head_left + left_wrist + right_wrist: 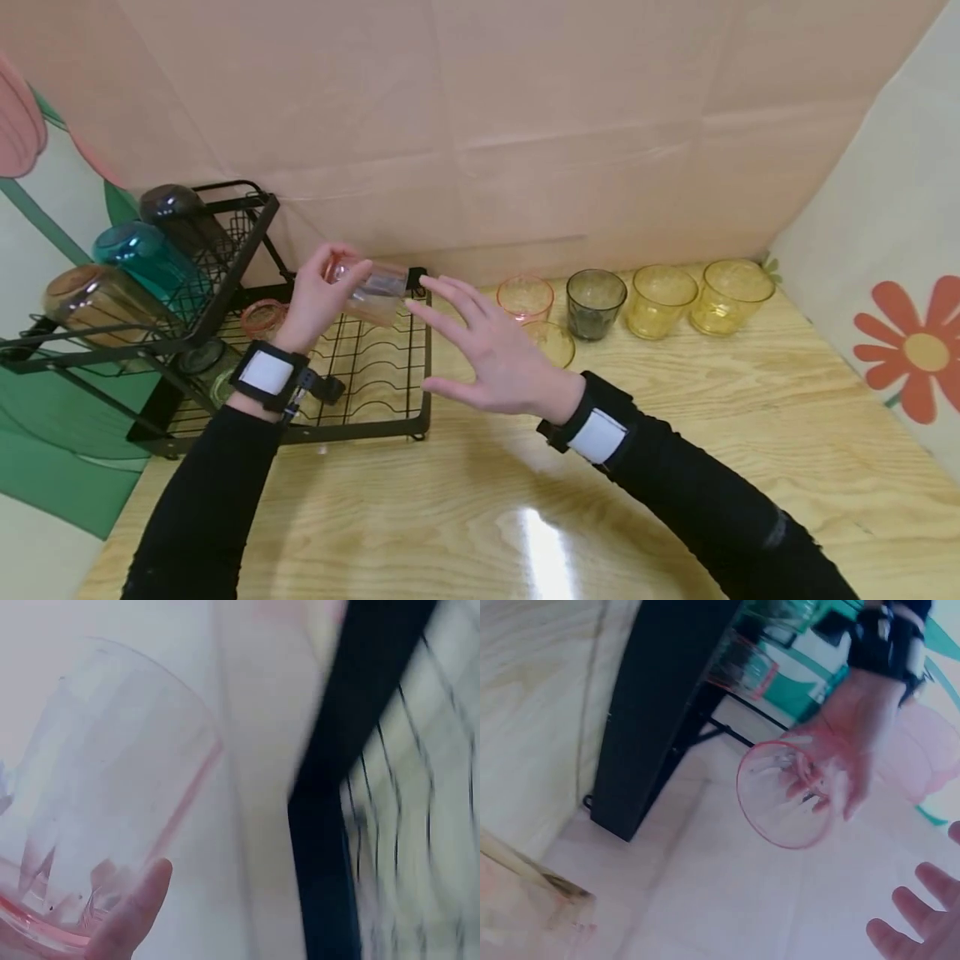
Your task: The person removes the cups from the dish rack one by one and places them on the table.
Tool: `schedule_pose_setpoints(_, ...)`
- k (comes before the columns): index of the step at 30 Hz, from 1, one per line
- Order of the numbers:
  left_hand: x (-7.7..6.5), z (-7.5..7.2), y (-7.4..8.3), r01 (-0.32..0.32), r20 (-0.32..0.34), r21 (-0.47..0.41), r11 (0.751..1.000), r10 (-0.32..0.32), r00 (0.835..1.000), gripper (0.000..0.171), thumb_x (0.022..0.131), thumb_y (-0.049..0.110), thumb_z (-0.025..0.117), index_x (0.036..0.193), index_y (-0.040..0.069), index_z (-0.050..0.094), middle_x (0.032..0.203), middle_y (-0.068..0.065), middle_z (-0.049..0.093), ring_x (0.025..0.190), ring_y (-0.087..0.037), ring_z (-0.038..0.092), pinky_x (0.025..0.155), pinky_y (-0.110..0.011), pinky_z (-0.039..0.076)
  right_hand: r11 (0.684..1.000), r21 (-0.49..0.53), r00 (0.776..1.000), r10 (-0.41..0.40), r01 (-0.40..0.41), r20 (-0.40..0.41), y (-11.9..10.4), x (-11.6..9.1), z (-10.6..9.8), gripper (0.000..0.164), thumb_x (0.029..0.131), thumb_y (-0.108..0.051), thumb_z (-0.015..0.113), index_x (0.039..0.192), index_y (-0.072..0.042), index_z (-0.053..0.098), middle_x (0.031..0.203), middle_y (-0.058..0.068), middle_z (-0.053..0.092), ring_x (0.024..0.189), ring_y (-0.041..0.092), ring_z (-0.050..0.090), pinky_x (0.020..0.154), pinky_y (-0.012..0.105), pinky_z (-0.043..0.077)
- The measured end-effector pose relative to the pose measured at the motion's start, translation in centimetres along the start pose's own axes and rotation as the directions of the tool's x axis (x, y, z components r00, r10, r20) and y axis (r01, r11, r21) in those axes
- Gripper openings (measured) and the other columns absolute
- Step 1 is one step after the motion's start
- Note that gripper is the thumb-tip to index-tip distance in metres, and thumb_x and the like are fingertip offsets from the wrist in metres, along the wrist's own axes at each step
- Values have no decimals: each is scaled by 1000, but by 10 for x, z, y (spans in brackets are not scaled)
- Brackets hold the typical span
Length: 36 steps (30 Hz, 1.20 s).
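My left hand (318, 292) grips a clear pink-tinted drinking glass (378, 287) by its base end. The glass is held sideways above the lower tier of a black dish rack (367, 432), its mouth turned to the right. In the left wrist view the thumb presses on the glass (127, 780) near its thick base. My right hand (498, 354) is held in the air just right of the glass, fingers spread and holding nothing. From the right wrist view, the pink rim of the glass (784, 844) faces this hand's side, apart from the fingertips (889, 937).
Upside-down brown (105, 304), teal (146, 254) and dark (183, 217) glasses lean on the rack's upper tier. More glasses, one pink-rimmed (262, 318), sit below. Along the wall stand pink (525, 296), grey (595, 304) and yellow (660, 300) glasses; my right hand partly covers another yellow one (558, 343).
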<state>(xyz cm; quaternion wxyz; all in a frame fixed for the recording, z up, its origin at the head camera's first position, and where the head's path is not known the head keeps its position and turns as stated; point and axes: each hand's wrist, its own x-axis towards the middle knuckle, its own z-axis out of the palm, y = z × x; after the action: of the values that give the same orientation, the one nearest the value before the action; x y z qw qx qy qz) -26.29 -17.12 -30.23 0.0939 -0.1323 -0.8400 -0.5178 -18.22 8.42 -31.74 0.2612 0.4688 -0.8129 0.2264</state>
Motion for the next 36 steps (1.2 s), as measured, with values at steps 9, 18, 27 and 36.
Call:
schedule_pose_setpoints(9,-43,51,18,245,209,-638,730,-141,968,17,103,29,47,112,17,55,115,-4,56,103,-22,57,73,-41,56,999,43,992,-7,13,-129,0,1,-9,79,95,-65,37,147,-5,37,154,18,26,141,33,26,112,49,24)
schedule_pose_setpoints(18,-79,91,50,445,432,-844,300,-114,895,32,104,41,39,123,24,59,117,-4,56,106,-22,51,72,-31,54,994,106,979,-7,29,-204,-4,-8,-15,77,91,-58,53,145,-5,39,152,18,30,139,33,29,109,48,30)
schedule_pose_setpoints(27,-101,108,73,508,479,-848,150,-194,856,28,102,45,41,113,21,51,110,-4,53,97,-15,57,65,-19,50,994,85,937,-31,65,-348,-12,-9,-23,61,92,-53,53,128,-3,55,125,21,53,113,33,51,86,42,45)
schedule_pose_setpoints(36,-108,110,69,487,486,-806,336,-95,869,39,104,46,34,131,23,49,118,-5,56,105,-18,55,74,-26,50,993,56,928,-79,107,-363,-14,-16,-31,56,88,-47,58,124,-4,58,117,19,55,102,32,54,66,37,49)
